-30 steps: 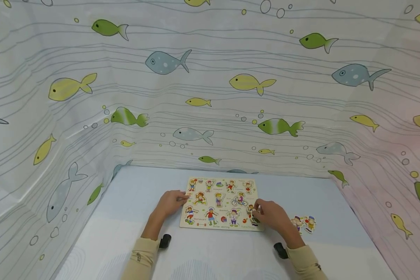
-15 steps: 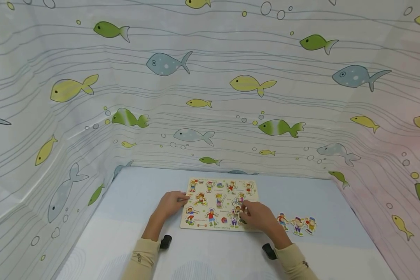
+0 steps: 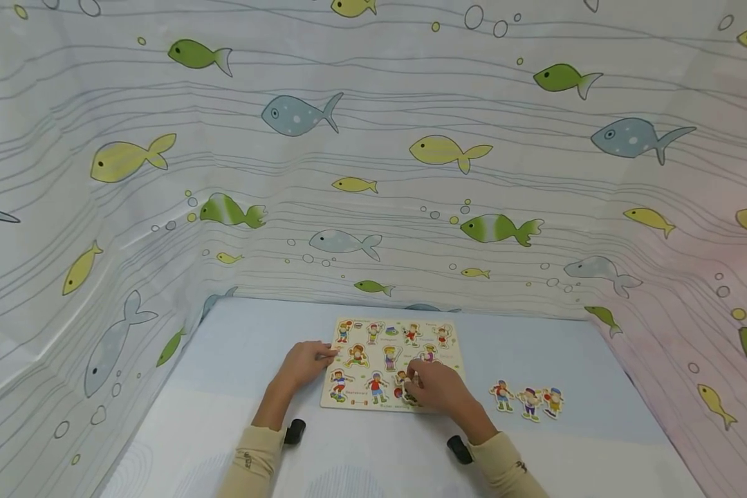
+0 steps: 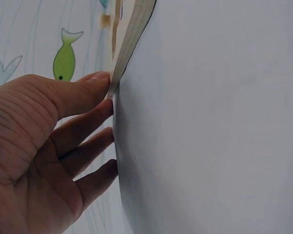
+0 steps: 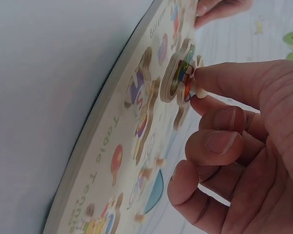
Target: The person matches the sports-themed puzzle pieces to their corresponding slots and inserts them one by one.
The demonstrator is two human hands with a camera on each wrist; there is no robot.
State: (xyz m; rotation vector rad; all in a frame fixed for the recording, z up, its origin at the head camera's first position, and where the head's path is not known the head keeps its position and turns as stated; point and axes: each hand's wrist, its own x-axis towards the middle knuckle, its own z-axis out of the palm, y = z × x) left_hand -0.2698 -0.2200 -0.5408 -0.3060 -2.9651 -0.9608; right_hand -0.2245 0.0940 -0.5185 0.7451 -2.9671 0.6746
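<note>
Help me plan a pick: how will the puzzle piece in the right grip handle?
The puzzle piece looks stiff: its edge is thick and wood-like. It is probably light, being smaller than the board. Being flat, it should hardly roll.

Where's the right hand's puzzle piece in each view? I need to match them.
Right wrist: puzzle piece in upper half, right of centre, pinched by the right hand.
Head: low, just right of centre, partly hidden by that hand.
Left wrist: not in it.
Shared landmark: the puzzle board, in all three.
</note>
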